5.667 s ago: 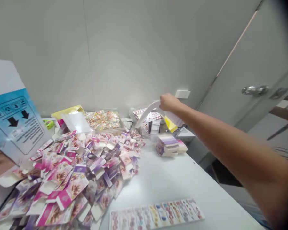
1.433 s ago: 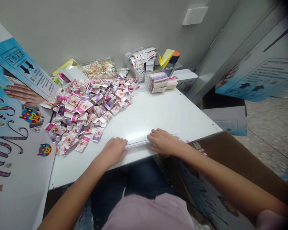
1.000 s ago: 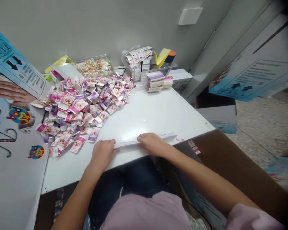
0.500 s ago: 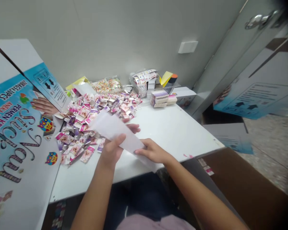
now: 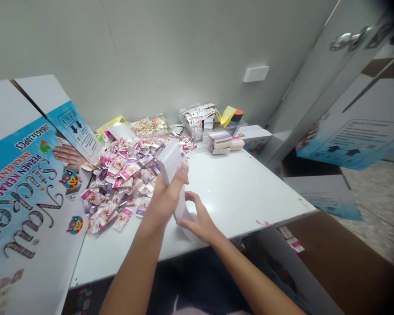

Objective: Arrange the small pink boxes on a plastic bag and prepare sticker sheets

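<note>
Two hands hold one white sheet bundle upright above the near edge of a white table.

The left hand (image 5: 166, 199) is clenched around the middle of the white sheet bundle (image 5: 170, 161), whose top end tilts toward the wall. The right hand (image 5: 199, 222) pinches the bundle's lower end between thumb and fingers, just above the white table (image 5: 246, 188). Left of the hands lies one heap of small pink and purple boxes (image 5: 124, 173), too many to count. At the back stand two clear trays, one candy tray (image 5: 149, 125) and one tray of sticker strips (image 5: 199, 117), with one short stack of flat boxes (image 5: 222, 142) beside them. One large printed carton (image 5: 26, 183) leans at the table's left side, and a second carton (image 5: 354, 135) stands at the right.
</note>
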A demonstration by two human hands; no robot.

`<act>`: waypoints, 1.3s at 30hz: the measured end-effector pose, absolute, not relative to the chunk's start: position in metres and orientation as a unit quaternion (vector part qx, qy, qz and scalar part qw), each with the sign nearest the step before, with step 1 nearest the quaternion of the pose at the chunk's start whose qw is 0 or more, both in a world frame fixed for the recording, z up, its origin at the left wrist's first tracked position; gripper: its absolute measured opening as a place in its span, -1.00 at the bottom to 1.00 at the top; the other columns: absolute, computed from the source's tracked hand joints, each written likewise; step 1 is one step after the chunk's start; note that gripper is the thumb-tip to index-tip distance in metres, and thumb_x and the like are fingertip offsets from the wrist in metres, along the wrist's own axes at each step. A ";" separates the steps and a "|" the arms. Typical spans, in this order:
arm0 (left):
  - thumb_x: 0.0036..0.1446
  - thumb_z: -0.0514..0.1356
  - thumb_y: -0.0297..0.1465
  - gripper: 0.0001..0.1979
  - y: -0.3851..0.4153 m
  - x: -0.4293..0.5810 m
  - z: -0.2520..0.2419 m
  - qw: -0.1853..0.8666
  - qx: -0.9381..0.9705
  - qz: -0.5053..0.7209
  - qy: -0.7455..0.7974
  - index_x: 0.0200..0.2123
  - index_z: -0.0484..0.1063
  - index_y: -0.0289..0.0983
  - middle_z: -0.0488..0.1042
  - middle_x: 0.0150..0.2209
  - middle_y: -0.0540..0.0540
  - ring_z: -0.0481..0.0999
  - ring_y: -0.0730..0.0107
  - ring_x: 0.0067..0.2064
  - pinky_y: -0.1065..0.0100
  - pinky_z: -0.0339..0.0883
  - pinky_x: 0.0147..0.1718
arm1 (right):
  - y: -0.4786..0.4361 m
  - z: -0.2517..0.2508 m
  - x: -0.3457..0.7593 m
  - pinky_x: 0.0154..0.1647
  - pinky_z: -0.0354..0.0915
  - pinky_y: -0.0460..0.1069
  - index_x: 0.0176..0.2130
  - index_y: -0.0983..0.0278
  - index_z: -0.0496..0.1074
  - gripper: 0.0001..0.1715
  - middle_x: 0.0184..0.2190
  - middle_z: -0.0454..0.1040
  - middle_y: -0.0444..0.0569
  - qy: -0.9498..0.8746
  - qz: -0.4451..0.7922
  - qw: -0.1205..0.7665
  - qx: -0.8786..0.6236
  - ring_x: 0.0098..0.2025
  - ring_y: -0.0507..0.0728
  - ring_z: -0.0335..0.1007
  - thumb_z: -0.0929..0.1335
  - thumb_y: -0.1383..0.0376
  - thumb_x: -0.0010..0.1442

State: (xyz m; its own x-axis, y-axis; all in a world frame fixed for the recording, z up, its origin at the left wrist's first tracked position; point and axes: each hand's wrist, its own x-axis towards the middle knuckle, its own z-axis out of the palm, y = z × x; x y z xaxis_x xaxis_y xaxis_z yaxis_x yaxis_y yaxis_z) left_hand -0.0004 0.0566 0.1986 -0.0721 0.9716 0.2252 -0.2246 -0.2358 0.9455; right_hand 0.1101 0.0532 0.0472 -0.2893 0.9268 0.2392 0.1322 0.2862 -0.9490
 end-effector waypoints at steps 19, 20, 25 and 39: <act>0.20 0.22 -0.47 -0.78 -0.013 -0.067 0.055 0.487 0.077 0.665 0.561 -0.08 0.54 -0.25 0.49 0.08 -0.12 0.43 0.32 0.16 0.26 0.25 0.23 | 0.064 0.049 0.227 -0.13 0.26 0.07 -0.04 0.30 0.34 -0.58 -0.14 0.43 0.10 -0.892 0.198 -0.001 -0.407 -0.14 0.28 0.40 0.38 0.26 0.09; 0.20 0.23 -0.46 -0.76 -0.022 -0.068 0.046 0.492 0.076 0.652 0.572 -0.05 0.53 -0.24 0.49 0.09 -0.12 0.43 0.32 0.16 0.26 0.25 0.23 | 0.065 0.047 0.230 -0.12 0.26 0.08 -0.02 0.31 0.34 -0.55 -0.13 0.43 0.12 -0.897 0.186 -0.011 -0.400 -0.13 0.29 0.39 0.39 0.25 0.09; 0.17 0.26 -0.40 -0.57 -0.048 -0.086 0.019 0.432 0.145 0.621 0.638 0.12 0.40 -0.19 0.46 0.13 -0.15 0.41 0.22 0.20 0.13 0.23 0.25 | 0.070 0.046 0.243 0.05 0.19 0.23 0.07 0.27 0.37 -0.38 -0.04 0.41 0.19 -0.917 0.112 0.020 -0.382 -0.03 0.36 0.33 0.44 0.04 0.11; 0.27 0.08 -0.16 -0.38 -0.089 -0.080 0.014 0.179 0.442 0.364 0.800 0.32 0.03 -0.23 0.29 0.24 -0.36 0.18 -0.03 0.32 -0.15 -0.15 0.31 | -0.010 -0.022 0.236 0.19 0.04 0.43 0.25 0.25 0.15 -0.41 0.14 0.34 0.26 -0.683 0.094 0.288 -0.665 0.20 0.45 0.15 0.23 0.06 0.34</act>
State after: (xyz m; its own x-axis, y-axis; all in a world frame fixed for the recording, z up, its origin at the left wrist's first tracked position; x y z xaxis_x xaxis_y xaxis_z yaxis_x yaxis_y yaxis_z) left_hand -0.0799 -0.0889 0.0135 -0.5443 0.8381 0.0350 0.5771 0.3438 0.7407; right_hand 0.2360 -0.0102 -0.0215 0.0503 0.9620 0.2682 0.8532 0.0982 -0.5122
